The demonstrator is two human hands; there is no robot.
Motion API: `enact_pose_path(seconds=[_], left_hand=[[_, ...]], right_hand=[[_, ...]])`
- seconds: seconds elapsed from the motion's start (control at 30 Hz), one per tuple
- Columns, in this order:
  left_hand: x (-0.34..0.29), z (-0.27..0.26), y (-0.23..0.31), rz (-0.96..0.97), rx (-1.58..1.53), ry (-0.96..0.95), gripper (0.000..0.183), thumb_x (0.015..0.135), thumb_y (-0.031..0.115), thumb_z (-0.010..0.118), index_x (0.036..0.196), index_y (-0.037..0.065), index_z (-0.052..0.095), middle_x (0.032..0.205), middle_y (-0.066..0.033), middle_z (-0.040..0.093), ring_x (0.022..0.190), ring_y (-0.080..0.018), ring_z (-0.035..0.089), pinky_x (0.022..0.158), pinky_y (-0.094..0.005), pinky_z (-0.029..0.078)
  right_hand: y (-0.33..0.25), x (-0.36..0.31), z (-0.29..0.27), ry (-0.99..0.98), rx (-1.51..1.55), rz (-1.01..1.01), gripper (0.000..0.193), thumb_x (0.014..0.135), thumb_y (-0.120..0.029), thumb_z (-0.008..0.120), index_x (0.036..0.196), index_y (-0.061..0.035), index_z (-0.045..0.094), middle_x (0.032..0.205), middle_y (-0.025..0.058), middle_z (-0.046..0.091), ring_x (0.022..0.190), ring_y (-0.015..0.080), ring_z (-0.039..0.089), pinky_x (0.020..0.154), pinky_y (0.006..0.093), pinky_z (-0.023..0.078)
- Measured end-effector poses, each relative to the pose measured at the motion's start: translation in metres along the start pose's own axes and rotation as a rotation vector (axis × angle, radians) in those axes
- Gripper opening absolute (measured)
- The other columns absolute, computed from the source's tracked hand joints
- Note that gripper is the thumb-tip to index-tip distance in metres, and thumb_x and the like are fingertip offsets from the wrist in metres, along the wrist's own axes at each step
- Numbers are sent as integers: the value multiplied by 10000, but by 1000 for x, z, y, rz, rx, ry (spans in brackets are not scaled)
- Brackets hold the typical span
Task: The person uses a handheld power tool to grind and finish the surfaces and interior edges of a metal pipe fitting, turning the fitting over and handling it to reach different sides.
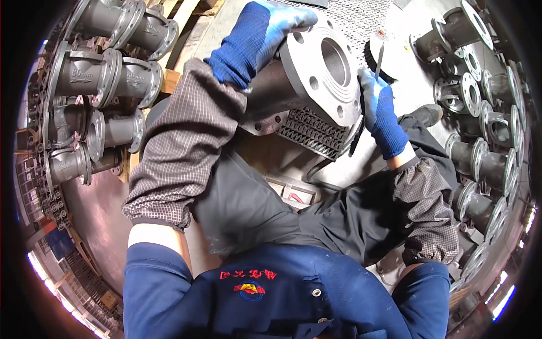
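A grey cast-metal flanged pipe fitting (270, 90) lies tilted in front of me on a perforated metal grating (310, 133). Its round flange face, with a central bore and several bolt holes, is turned toward the right. My left hand (262, 37), in a blue coated glove, grips the upper rim of that flange. Gloved the same way, my right hand (379, 107) is closed around a slim, pointed metal tool (380, 58) at the flange's right edge. The tool's tip points away from me; its exact kind is unclear.
Stacked flanged pipe fittings (82, 76) stand on wooden pallets at left. More fittings (471, 96) line the right side. A dark round object with a pale top (385, 53) sits beyond my right hand. My legs (248, 203) flank the work, and a mesh sheet (355, 22) lies ahead.
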State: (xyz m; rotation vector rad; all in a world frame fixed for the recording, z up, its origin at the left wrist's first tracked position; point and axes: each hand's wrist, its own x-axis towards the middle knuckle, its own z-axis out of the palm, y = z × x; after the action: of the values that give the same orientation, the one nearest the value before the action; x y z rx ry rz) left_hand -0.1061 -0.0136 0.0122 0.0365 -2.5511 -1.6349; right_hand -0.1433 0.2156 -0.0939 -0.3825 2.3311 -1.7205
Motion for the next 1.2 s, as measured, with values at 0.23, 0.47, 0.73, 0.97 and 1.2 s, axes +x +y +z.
enact_pose_path(seconds=[0.23,0.47,0.73,0.97,1.2], left_hand=[[13,3,3,-88,-15,-75,268,903,166,532,1087,5,642,930,-116,675,783,-166,629,691,-270,506],[-11,-34,-23,421,645,81,385,745,82,634,1107,-45,595,996,-224,649,917,-303,660,804,-337,515],[-124,-32,3,-608,-109,218,354,919,320,570,953,-24,650,767,-62,643,640,-152,634,585,-244,484],[-104,-73,-26,-195,229,400,341,914,235,584,1118,-39,594,957,-105,650,836,-144,623,729,-256,493],[-36,-83,-51,-315,423,-16,454,923,358,537,1154,-31,576,1072,-125,634,975,-194,594,875,-279,449]], right_hand=[[-52,-35,-14,-101,173,571,287,896,-183,471,766,37,602,656,42,576,586,117,532,540,272,426],[-25,14,-5,-68,-465,-425,235,861,-94,519,1070,-5,583,889,162,654,788,227,660,674,309,520],[-83,56,35,-261,-48,-271,308,867,-204,598,1122,-34,632,902,19,652,778,81,607,622,207,478],[-70,69,39,-147,-30,-375,259,945,-229,528,1100,-58,644,630,-49,483,498,0,406,411,181,324],[-61,0,30,-146,-5,-281,262,920,-203,557,1089,-11,614,851,72,644,719,82,584,614,243,483]])
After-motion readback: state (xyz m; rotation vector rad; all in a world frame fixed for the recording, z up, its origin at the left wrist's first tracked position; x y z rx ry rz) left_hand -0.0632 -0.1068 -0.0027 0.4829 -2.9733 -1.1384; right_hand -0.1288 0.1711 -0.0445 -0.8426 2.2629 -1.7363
